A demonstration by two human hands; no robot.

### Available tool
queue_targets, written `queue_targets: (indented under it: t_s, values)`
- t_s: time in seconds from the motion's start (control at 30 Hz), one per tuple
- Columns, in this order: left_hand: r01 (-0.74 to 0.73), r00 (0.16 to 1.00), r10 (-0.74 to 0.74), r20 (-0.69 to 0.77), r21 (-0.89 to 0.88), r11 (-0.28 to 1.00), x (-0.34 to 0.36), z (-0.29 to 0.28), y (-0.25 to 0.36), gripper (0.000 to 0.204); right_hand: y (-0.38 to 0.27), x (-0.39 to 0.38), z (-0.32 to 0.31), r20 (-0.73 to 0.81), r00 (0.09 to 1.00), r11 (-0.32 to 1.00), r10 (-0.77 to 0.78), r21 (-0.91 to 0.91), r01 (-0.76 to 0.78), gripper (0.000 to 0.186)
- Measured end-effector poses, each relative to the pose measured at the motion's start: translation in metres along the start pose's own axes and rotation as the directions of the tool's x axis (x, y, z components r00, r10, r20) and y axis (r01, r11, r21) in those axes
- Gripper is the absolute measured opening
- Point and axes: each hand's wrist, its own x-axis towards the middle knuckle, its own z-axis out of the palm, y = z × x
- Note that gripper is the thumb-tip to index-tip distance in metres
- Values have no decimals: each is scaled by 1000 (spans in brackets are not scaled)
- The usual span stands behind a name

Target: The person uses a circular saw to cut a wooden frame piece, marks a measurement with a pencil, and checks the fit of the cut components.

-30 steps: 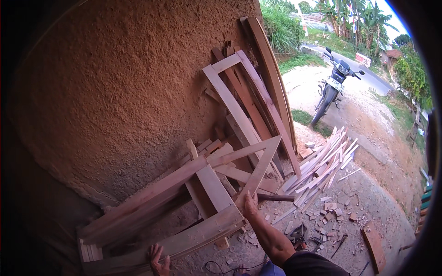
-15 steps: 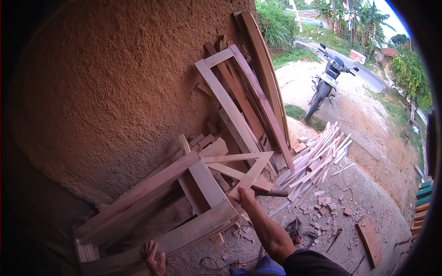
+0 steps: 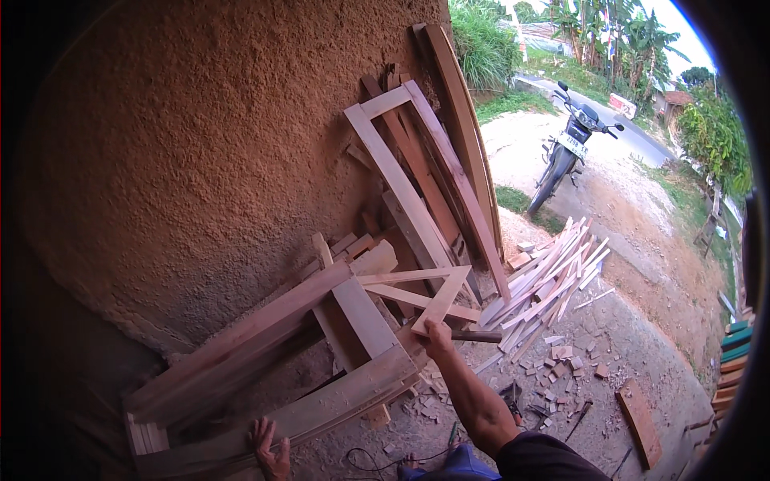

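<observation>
My right hand [image 3: 437,341] is closed on the lower end of a light angled wooden piece [image 3: 449,290], which lies across other boards. A dark bar [image 3: 479,337] sticks out to the right just beside that hand. My left hand [image 3: 269,449] rests at the edge of the lower board [image 3: 337,399] of a large wooden frame [image 3: 301,305], its fingers spread apart. Behind, a second pale rectangular frame [image 3: 381,160] leans with darker planks [image 3: 457,136] against the rough wall.
The rough earthen-coloured wall [image 3: 200,160] fills the left. Loose thin strips [image 3: 561,280], offcuts [image 3: 577,361], a red-brown board [image 3: 638,421], a dark tool [image 3: 513,405] and a cord lie on the concrete. A motorbike [image 3: 561,160] stands outside; coloured boards [image 3: 734,345] are at far right.
My right hand and the angled wooden piece have dropped lower, mostly during the first half second; the piece's pointed corner came down. My left hand stays on the lower board.
</observation>
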Motion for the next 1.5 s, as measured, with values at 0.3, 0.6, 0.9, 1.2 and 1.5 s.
queue_targets:
  t_s: [0.3,0.6,0.9,1.2,1.5]
  values:
    - [7,1000,-7,-12,-14,1000,2,-1,9,54,-7,-12,-42,157,953,920,-260,-259,294,40]
    - [-87,995,88,-54,21,996,2,-2,-3,51,-21,-41,-6,309,769,300,-559,-789,536,23]
    - [-46,999,46,-19,-6,999,6,-1,2,50,26,-40,-8,316,790,353,-526,-764,540,16]
    - [-12,1000,12,-25,-1,1000,4,-4,13,49,26,-59,-6,257,944,246,-207,-920,304,29]
    - [49,999,-49,-2,-63,997,-2,3,-11,58,39,-53,-24,228,956,284,-185,-919,274,48]
